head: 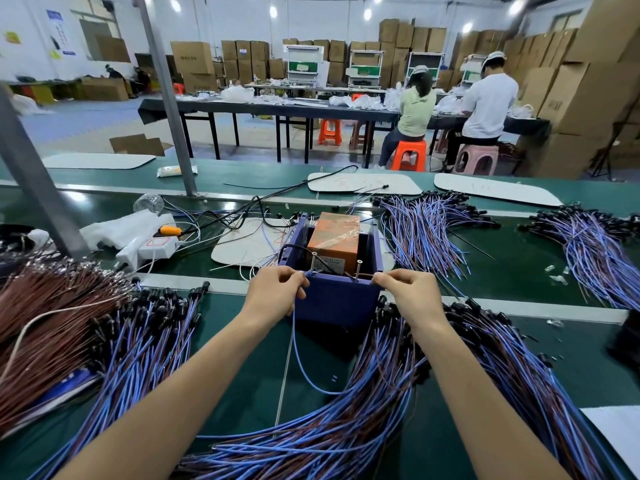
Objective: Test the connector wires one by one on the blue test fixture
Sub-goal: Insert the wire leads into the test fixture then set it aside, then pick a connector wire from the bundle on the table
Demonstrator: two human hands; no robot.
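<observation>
I have both hands at the near rim of the blue test box (337,301), which sits mid-frame on the green bench (571,368). My left hand (277,293) pinches one end of a wire (298,351) at the left of the rim. My right hand (410,289) pinches what I take to be its other end at the right. Both are clenched on it, and neither has let go.

Two upright screws (314,259) stand just behind the rim, and I judge them to be the contacts. To do this step well, I would press each bare end firmly onto its own screw and hold both steady together. I would also keep the slack clear of the heaps, so only one wire is under test. My fingers cover the tips, so I cannot tell whether they touch metal.

The wire is thin, blue below my left hand and seemingly brown near my right. It hangs in a loose loop toward the lower centre. An orange block (334,242) sits inside the box. Heaps of similar wires (329,441) fan out across the bottom of the frame.
</observation>
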